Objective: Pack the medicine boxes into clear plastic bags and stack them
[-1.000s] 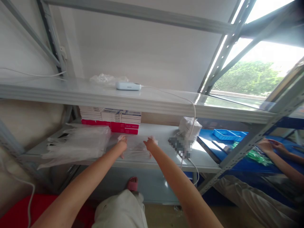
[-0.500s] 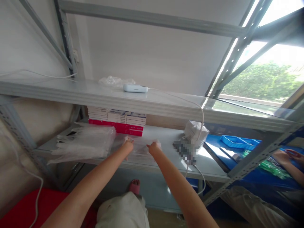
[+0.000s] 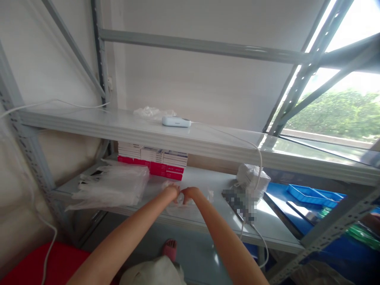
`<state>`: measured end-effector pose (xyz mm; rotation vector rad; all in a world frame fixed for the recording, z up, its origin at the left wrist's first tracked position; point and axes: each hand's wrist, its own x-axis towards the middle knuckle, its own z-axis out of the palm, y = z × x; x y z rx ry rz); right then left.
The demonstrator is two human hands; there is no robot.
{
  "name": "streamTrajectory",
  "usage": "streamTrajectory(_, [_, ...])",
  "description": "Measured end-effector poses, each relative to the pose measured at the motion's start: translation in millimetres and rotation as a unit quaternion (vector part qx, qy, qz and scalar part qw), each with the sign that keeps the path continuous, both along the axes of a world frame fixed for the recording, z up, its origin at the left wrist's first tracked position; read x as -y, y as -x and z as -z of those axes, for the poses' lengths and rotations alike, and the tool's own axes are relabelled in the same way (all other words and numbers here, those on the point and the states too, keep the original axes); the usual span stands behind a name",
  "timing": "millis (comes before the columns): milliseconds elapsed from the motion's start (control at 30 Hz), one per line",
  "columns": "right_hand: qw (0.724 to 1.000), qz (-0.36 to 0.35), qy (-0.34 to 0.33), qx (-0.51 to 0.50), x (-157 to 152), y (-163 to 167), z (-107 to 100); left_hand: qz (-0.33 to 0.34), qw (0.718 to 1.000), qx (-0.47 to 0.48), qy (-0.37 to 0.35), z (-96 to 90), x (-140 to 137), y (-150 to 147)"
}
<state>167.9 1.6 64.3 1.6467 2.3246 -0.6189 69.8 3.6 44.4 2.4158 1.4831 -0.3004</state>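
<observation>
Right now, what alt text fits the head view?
A person's left hand and right hand are close together at thin clear plastic on a grey shelf. Translucent bags lie to the left, with red and white boxes behind.

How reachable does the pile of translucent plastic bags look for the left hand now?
Probably yes: the left hand is just right of the translucent plastic bags, over the same lower shelf, with nothing visible standing between. It does appear occupied with clear film, though.
</observation>
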Motion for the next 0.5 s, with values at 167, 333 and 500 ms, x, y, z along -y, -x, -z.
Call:
streamTrajectory(167, [0.991,-0.019,0.126,0.035,-5,-3,-28,0.047,0.998,0.007,0.03,-29.2,9,9])
streamTrajectory(333, [0.991,-0.054,0.121,-0.032,-8,-10,-61,0.098,0.993,0.059,0.033,-65.3,17,22])
streamTrajectory(500, [0.981,-0.123,0.067,-0.136,-15,-4,-104,0.126,0.962,0.241,0.007,-112.7,8,93])
